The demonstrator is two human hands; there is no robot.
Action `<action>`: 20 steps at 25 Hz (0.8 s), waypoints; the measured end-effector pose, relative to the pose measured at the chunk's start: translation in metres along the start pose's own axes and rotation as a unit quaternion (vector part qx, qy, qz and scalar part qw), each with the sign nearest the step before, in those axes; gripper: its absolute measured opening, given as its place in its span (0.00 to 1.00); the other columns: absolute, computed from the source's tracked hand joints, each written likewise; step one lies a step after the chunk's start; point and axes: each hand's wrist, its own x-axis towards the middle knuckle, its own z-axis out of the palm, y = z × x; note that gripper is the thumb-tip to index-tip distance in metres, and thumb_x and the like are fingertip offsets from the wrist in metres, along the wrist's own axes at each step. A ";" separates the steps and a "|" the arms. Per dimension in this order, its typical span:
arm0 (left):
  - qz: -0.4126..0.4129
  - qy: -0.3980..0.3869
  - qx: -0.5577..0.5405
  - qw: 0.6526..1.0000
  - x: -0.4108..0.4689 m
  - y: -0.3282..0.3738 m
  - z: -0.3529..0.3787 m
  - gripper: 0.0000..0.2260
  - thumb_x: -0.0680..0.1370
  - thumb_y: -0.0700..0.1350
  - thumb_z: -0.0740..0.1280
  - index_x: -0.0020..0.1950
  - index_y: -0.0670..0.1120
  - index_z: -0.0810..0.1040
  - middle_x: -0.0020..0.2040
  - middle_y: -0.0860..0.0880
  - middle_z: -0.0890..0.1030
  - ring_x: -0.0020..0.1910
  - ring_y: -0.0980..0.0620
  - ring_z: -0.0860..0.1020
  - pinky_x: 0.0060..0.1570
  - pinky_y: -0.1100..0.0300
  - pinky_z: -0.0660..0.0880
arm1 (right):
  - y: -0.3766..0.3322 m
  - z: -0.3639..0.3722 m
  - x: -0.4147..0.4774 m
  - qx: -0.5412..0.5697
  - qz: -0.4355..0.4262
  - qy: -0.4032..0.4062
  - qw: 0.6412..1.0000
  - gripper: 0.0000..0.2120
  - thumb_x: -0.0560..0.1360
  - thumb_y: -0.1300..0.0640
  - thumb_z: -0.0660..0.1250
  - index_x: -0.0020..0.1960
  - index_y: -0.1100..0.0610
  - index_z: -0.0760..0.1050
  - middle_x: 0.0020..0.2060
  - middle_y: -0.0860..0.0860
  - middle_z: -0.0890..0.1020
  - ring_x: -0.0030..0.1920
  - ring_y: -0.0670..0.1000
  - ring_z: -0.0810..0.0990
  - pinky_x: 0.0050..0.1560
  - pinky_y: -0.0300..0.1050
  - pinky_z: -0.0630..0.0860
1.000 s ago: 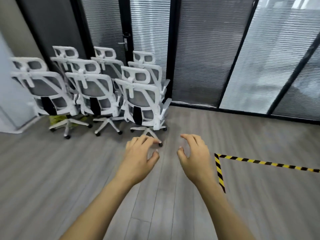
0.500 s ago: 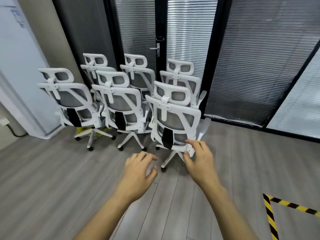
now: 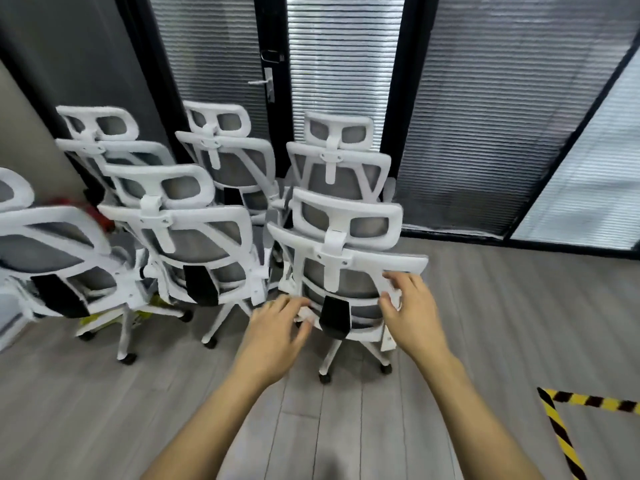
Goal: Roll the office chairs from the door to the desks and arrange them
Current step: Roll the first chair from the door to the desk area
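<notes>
Several white office chairs with grey mesh backs stand in two rows by the dark glass door point(image 3: 221, 64), backs toward me. The nearest chair point(image 3: 333, 268) is at the right end of the front row. My left hand point(image 3: 273, 337) has its fingers and thumb closed on the lower left edge of that chair's backrest frame. My right hand point(image 3: 414, 317) curls its fingers around the right edge of the same frame. A second front-row chair point(image 3: 194, 237) stands just to its left, close enough that the frames almost touch.
A third front-row chair point(image 3: 52, 237) is at the far left; more chairs point(image 3: 337, 168) stand behind. Glass walls with blinds point(image 3: 485, 116) run along the back. Yellow-black floor tape point(image 3: 561, 431) marks the lower right. Grey plank floor lies around me.
I have walked up to the chairs, which now fill the view. Both hands have gone from hovering in the air to gripping the nearest chair's backrest frame.
</notes>
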 end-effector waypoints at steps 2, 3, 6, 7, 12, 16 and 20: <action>0.024 -0.021 -0.005 0.999 0.051 -0.024 0.004 0.16 0.82 0.57 0.58 0.68 0.56 0.72 0.64 0.56 0.75 0.62 0.51 0.73 0.63 0.52 0.67 | 0.008 0.020 0.027 -0.012 0.024 0.005 1.000 0.16 0.77 0.53 0.65 0.65 0.48 0.74 0.58 0.46 0.77 0.59 0.50 0.75 0.61 0.54 0.75; 0.037 -0.038 -0.011 0.999 0.081 -0.036 0.009 0.17 0.82 0.57 0.59 0.69 0.55 0.71 0.65 0.55 0.75 0.63 0.50 0.72 0.63 0.52 0.67 | 0.015 0.031 0.045 -0.025 0.048 0.011 0.998 0.17 0.77 0.52 0.64 0.65 0.48 0.73 0.58 0.46 0.77 0.59 0.50 0.74 0.61 0.54 0.75; 0.065 -0.062 -0.003 0.996 0.132 -0.061 0.023 0.19 0.82 0.57 0.58 0.72 0.56 0.68 0.67 0.53 0.73 0.65 0.48 0.72 0.65 0.49 0.68 | 0.028 0.049 0.075 -0.083 0.075 -0.004 0.994 0.18 0.78 0.50 0.64 0.67 0.51 0.73 0.61 0.48 0.78 0.61 0.52 0.74 0.64 0.52 0.72; 0.073 -0.077 0.005 0.994 0.154 -0.071 0.030 0.20 0.81 0.57 0.58 0.73 0.56 0.67 0.68 0.52 0.73 0.66 0.47 0.71 0.65 0.48 0.69 | 0.035 0.058 0.093 -0.099 0.085 -0.011 0.991 0.19 0.78 0.49 0.64 0.68 0.51 0.73 0.62 0.49 0.77 0.63 0.53 0.74 0.65 0.53 0.71; 0.069 -0.106 0.054 0.990 0.238 -0.113 0.065 0.22 0.81 0.57 0.59 0.75 0.55 0.65 0.72 0.48 0.69 0.71 0.43 0.66 0.71 0.45 0.63 | 0.072 0.100 0.154 -0.221 0.098 -0.081 0.967 0.24 0.78 0.39 0.62 0.70 0.50 0.72 0.64 0.50 0.77 0.66 0.56 0.73 0.69 0.54 0.66; 0.095 -0.109 0.085 0.986 0.265 -0.141 0.089 0.20 0.80 0.59 0.61 0.69 0.54 0.71 0.66 0.45 0.74 0.68 0.40 0.69 0.72 0.41 0.61 | 0.083 0.115 0.148 -0.253 0.086 -0.029 0.963 0.28 0.75 0.32 0.62 0.64 0.52 0.75 0.54 0.49 0.80 0.60 0.55 0.76 0.70 0.53 0.66; 0.146 -0.043 0.036 0.988 0.255 -0.156 0.103 0.14 0.77 0.55 0.66 0.59 0.50 0.78 0.55 0.42 0.76 0.57 0.37 0.73 0.64 0.35 0.68 | 0.072 0.122 0.116 -0.243 0.113 0.006 0.963 0.27 0.75 0.30 0.63 0.61 0.51 0.74 0.51 0.47 0.79 0.59 0.51 0.76 0.78 0.50 0.58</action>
